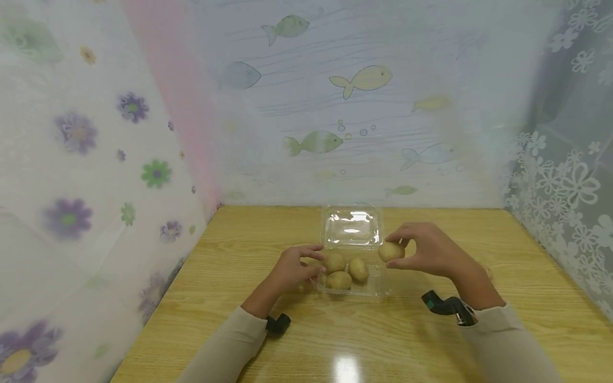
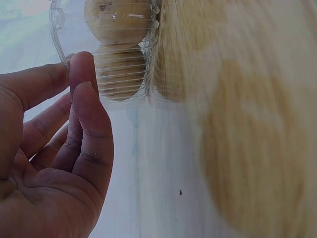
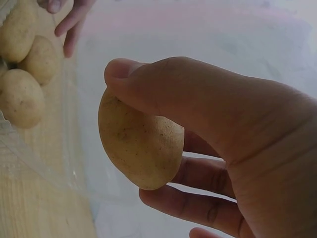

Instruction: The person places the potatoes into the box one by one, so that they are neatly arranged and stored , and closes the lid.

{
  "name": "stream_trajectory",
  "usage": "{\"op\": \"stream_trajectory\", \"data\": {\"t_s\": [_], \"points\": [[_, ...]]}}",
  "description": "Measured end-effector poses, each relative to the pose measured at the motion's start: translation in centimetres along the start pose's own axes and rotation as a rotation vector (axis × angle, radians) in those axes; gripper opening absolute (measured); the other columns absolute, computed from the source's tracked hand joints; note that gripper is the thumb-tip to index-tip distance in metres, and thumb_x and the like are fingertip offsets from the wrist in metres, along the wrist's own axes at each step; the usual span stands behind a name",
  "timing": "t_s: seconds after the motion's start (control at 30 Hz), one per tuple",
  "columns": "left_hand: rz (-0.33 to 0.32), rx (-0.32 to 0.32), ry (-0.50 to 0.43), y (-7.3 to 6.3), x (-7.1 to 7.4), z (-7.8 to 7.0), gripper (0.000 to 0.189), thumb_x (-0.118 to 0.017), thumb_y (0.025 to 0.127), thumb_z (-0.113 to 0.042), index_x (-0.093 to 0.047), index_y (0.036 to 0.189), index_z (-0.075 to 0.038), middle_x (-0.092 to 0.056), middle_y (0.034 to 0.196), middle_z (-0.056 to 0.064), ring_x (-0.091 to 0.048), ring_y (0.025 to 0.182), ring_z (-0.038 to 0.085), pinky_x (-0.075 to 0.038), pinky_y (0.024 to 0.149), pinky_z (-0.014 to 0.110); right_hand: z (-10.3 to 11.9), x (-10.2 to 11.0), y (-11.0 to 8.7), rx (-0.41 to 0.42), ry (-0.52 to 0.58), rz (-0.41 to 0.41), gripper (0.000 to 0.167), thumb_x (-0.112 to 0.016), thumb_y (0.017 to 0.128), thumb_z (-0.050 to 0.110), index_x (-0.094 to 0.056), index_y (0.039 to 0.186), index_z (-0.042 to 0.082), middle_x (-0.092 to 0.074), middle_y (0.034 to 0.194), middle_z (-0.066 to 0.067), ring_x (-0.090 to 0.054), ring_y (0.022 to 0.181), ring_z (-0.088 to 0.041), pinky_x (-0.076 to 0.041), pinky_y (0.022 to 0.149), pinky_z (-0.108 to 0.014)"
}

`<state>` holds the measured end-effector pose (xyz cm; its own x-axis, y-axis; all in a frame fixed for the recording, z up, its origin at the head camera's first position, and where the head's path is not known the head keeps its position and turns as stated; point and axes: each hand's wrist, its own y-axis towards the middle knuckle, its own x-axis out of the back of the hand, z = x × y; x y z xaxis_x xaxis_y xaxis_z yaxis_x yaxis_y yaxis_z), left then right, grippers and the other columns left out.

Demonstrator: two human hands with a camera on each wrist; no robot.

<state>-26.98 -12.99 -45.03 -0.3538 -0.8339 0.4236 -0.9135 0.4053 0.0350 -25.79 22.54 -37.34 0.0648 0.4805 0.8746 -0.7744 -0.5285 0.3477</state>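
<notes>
A clear plastic clamshell container [image 1: 375,287] stands on the table with its lid [image 1: 351,226] raised at the back. Several potatoes [image 1: 338,280] lie in the left and middle of its base. At the container's left edge, my left hand [image 1: 298,268] pinches the rim between thumb and fingers; the ribbed wall [image 2: 119,74] shows close up in the left wrist view. My right hand [image 1: 428,250] holds one potato [image 3: 141,141] between thumb and fingertips, above the container's right side. In the head view, this potato is partly covered by the fingers.
The wooden table [image 1: 239,229] ends at a fish-patterned curtain [image 1: 359,133] behind. Patterned curtains also hang at the left and right sides. Partly hidden behind the right wrist, a small potato-coloured thing [image 1: 488,272] shows on the table. A black wrist camera mount [image 1: 442,306] sits under the right forearm.
</notes>
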Motion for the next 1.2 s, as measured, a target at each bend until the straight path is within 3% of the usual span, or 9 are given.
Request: {"op": "stream_trajectory", "data": {"t_s": [1.2], "points": [[0.001,0.011,0.004,0.4,0.1,0.8,0.028,-0.079,0.094,-0.02,-0.077,0.12,-0.01,-0.054,0.154,-0.008,-0.077,0.076,0.019,-0.065,0.066,0.036,1.1,-1.4,0.7,0.021,0.025,0.074,0.044,-0.09,0.078,0.046,-0.08,0.114,0.022,-0.068,0.092,0.018,-0.061,0.082,-0.002,-0.055,0.078,-0.032]]}}
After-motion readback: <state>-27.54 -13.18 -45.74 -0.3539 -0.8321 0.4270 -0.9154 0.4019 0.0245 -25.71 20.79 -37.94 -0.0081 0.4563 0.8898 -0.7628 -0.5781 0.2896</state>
